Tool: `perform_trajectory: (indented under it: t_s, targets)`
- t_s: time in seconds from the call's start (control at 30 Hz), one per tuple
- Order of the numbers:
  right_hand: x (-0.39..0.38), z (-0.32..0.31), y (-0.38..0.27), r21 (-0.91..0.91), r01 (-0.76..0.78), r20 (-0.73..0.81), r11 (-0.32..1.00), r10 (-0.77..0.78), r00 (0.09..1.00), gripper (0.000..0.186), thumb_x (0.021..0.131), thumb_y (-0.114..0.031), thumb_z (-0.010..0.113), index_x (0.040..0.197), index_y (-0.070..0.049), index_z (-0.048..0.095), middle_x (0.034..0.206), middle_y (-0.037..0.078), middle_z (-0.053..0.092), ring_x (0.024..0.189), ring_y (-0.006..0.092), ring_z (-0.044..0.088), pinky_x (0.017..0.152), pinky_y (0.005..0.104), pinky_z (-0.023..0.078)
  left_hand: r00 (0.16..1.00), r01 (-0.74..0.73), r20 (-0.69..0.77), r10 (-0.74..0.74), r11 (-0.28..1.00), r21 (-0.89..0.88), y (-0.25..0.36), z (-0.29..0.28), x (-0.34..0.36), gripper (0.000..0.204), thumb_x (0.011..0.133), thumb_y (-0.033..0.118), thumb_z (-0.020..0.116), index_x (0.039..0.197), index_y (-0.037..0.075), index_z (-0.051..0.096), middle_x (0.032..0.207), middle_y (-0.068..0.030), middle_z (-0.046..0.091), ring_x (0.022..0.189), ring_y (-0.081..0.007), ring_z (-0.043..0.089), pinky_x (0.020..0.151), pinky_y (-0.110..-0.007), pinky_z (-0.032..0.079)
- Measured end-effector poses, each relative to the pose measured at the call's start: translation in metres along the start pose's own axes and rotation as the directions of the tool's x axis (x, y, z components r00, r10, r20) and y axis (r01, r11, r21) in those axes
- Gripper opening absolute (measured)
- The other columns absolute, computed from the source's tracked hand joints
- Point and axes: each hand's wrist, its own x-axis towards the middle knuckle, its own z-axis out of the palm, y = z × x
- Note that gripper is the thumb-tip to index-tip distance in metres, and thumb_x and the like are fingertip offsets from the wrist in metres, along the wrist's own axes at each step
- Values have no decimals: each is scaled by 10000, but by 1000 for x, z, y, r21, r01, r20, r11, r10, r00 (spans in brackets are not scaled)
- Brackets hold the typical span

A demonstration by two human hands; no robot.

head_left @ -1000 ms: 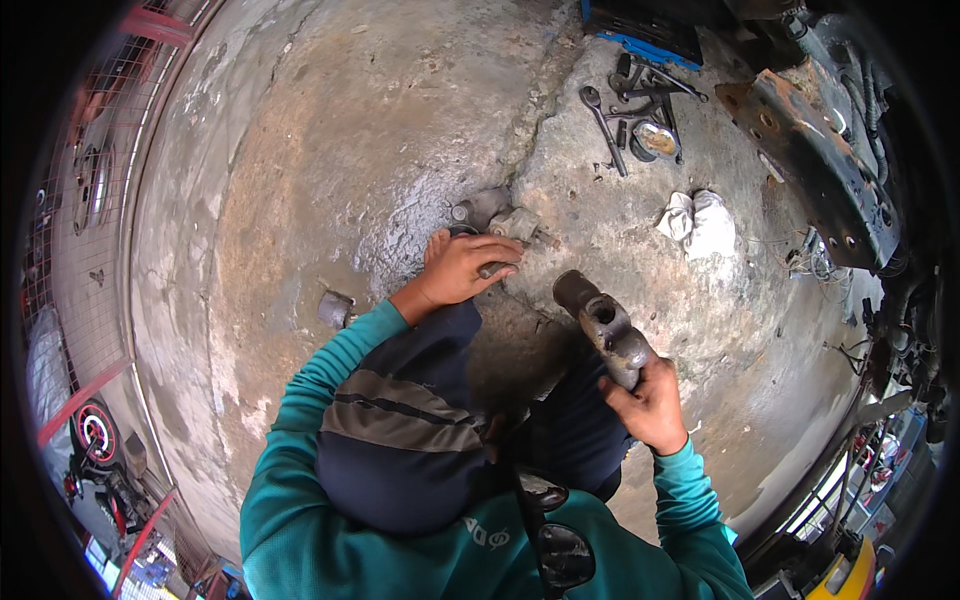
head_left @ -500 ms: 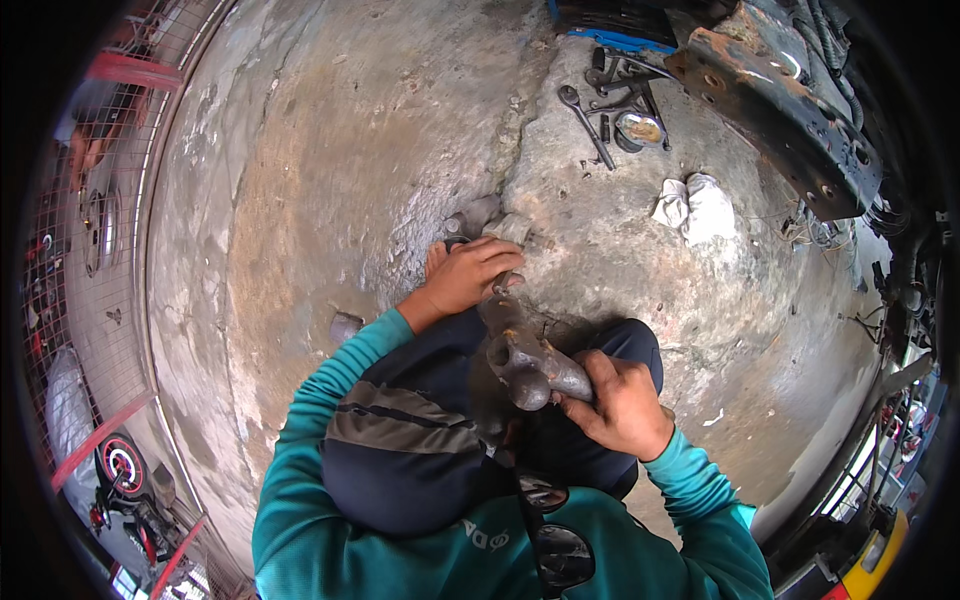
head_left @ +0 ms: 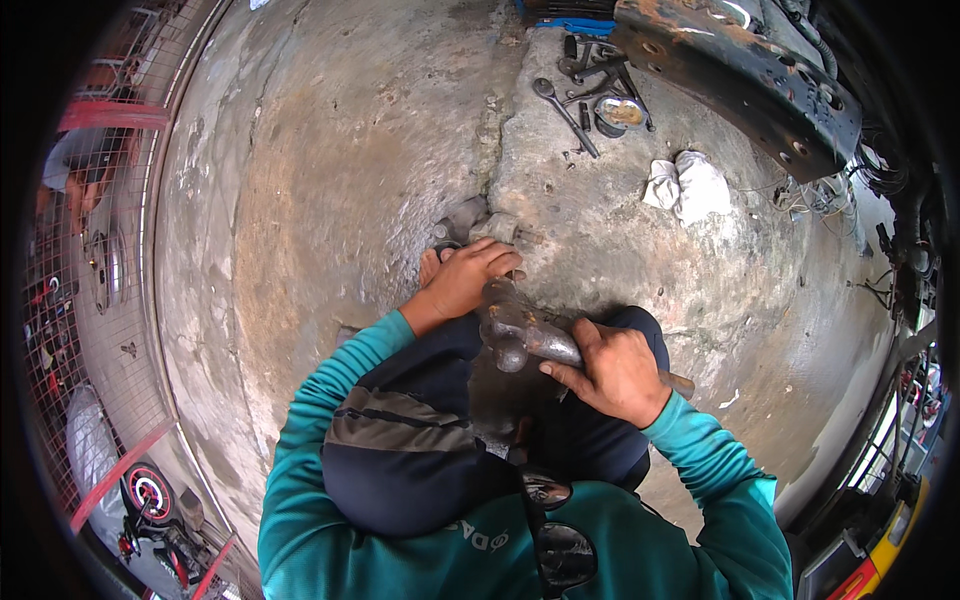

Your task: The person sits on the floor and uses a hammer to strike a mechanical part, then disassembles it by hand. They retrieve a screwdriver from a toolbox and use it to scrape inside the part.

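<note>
My right hand (head_left: 610, 375) is wrapped round a heavy, rusty steel hammer (head_left: 520, 335), whose head is low between my knees, close to my left fingers; a short handle end shows beyond my hand. My left hand (head_left: 462, 280) has its fingers curled over a small dark metal piece, mostly hidden by the fingers and hammer. Just ahead of it, worn grey metal parts (head_left: 462, 215) lie on the stained concrete, with a dark round part under the fingertips. My bare toes show beside the left hand.
Wrenches and a ratchet (head_left: 565, 115), a tin (head_left: 618, 115) and white rags (head_left: 700, 185) lie ahead right. A drilled steel beam (head_left: 740, 90) overhangs the right. At left, a red mesh fence (head_left: 120, 115) has a person and a motorbike (head_left: 150, 495) beyond it.
My right hand has brought the hammer up and leftward from beside my right knee to close by my left fingers. My left hand stays on the metal parts.
</note>
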Motion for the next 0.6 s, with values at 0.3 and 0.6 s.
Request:
perform_trajectory:
  t_s: [0.3, 0.6]
  targets:
    - [-1, -14, 0, 193, 368, -227, 910, -323, 919, 514, 831, -382, 886, 1033, -2, 605, 773, 173, 673, 674, 402, 694, 637, 461, 563, 998, -56, 10, 55, 995, 85, -12, 5, 1, 531, 745, 68, 801, 1256, 48, 657, 1298, -108, 655, 1228, -325, 623, 1095, -446, 495]
    - [-4, -17, 15, 156, -95, -17, 983, 99, 995, 431, 893, -392, 828, 962, -1, 660, 661, 210, 634, 661, 450, 673, 599, 494, 519, 1000, 2, -9, -2, 999, -46, -12, -4, 5, 551, 709, -2, 794, 1242, 73, 679, 1287, -102, 664, 1197, -346, 639, 1030, -438, 536]
